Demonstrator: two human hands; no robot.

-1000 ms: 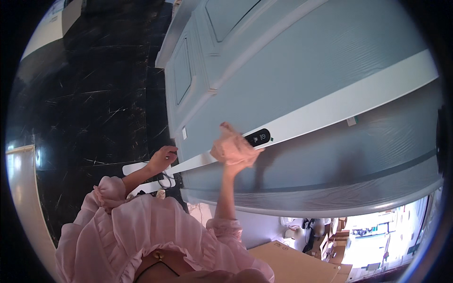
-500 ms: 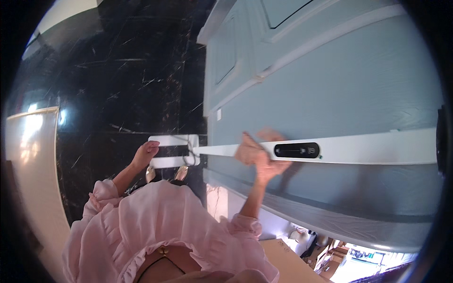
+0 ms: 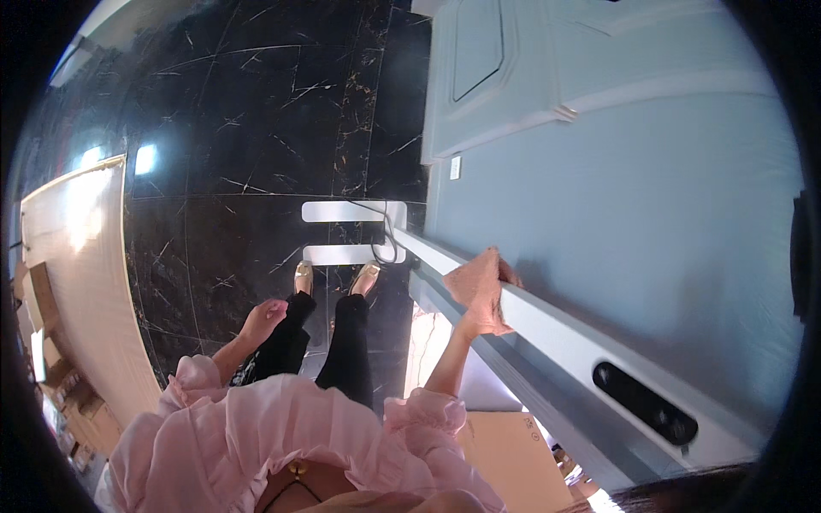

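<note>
A tall white post (image 3: 556, 329) with a black control panel (image 3: 646, 402) rises from a U-shaped white base (image 3: 329, 254) on the floor. My right hand (image 3: 489, 318) presses a pinkish-brown cloth (image 3: 473, 280) around the post, below the panel. Some of its fingers show past the far side of the post; the cloth and post hide the rest. Over the floor near my legs hangs my left hand (image 3: 263, 320), its fingers loosely curled, with nothing visible in them. A dark cable (image 3: 386, 235) loops over the base beside my shoes (image 3: 365, 278).
Behind the post stands a pale blue panelled wall (image 3: 616, 197) with a small white socket plate (image 3: 455, 168). The floor (image 3: 248, 128) is black veined tile. A cardboard box (image 3: 513, 457) is at lower right, and a beige board (image 3: 85, 256) at the left with boxes past it.
My right hand and the cloth have moved down the post, away from the panel. The view has shifted, so the post now slants and my legs show. The left hand stays lowered, its fingers curled.
</note>
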